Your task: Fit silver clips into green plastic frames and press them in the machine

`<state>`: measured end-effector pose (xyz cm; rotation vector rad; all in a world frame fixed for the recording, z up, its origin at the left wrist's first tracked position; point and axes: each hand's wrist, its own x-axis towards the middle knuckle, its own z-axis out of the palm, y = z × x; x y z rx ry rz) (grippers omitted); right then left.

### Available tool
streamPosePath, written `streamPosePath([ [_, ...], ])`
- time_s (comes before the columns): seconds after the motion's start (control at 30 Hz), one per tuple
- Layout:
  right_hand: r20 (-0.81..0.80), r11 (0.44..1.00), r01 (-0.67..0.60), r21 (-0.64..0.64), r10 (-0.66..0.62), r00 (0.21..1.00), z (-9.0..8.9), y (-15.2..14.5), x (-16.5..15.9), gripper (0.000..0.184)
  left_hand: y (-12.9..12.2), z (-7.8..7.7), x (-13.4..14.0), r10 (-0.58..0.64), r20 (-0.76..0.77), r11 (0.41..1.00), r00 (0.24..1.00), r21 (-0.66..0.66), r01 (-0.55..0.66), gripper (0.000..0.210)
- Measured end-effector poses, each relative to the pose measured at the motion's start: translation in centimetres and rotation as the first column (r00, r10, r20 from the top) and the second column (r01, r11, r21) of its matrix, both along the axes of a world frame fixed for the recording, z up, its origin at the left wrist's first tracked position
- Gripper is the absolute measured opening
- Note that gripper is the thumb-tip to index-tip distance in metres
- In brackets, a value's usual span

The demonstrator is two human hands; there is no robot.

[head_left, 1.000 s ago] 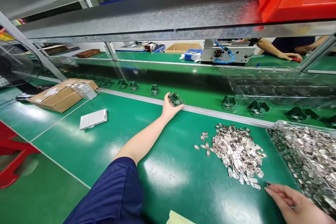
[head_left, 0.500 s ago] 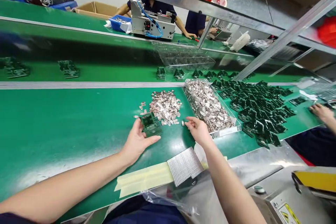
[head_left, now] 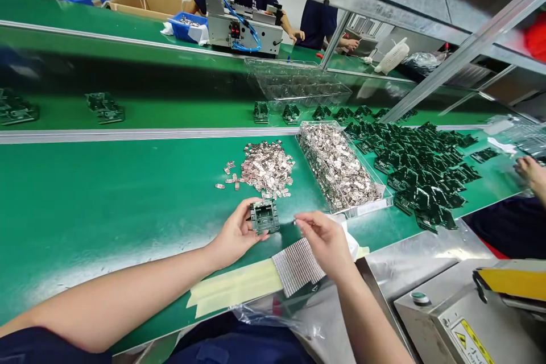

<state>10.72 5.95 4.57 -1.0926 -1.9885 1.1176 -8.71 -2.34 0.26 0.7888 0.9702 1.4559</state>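
Where the green bench (head_left: pixel 128 193) ends on the near side of both grips, pale yellow tape (head_left: pixel 236 289) runs along the edge, and a ridged silver pad (head_left: pixel 294 270) lies beside it, partly covered by the right hand (head_left: pixel 324 236). Right of the right forearm (head_left: pixel 367 307) stands a metal box (head_left: pixel 420 318) with a yellow warning label (head_left: pixel 467 341). The left hand (head_left: pixel 235 233) grips a green housing (head_left: pixel 265 216) by its left side and underside, its hollow face turned to the near side. Just right of that grip, apart from the housing, the right hand pinches a small metal piece (head_left: pixel 295 222) between thumb and forefinger, most of it hidden by the fingertips. Beyond the two grips lies a loose pile of metal pieces (head_left: pixel 268 168), with a few strays (head_left: pixel 219 186) to its left. Past the right hand, to its right, a clear tray (head_left: pixel 369 206) holds many more such pieces; farther right spreads a heap of green housings (head_left: pixel 420 168), with another person's hand (head_left: pixel 530 173) beyond its right end. Across a pale rail (head_left: pixel 149 135), well beyond the grips, a row of housings (head_left: pixel 291 114) stands in front of clear plastic trays (head_left: pixel 298 88). Farthest off are a machine (head_left: pixel 264 38) with blue tubing (head_left: pixel 257 40), a blue bin (head_left: pixel 183 32) just left of it, and people in dark clothing (head_left: pixel 318 25).
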Motion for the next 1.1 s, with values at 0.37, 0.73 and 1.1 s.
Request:
streamPosePath([
  [0.37,-0.249,0.96,0.225,-0.164,-0.261,0.933,-1.2,-5.4,-3.8,0.01,-1.1,0.2,0.3,-0.094,-0.161,0.99,0.982,0.084,0.109,0.045],
  [0.73,-0.227,0.942,0.296,-0.154,-0.326,0.918,-2.4,-6.6,-4.5,0.017,-1.4,-0.1,0.3,-0.129,-0.199,0.984,0.972,0.096,0.15,0.04],
  [1.1,-0.194,0.952,0.299,-0.058,-0.305,0.933,-2.8,-7.2,-4.4,0.011,-1.8,-0.2,0.8,-0.085,-0.223,0.995,0.971,0.036,0.095,0.03],
])
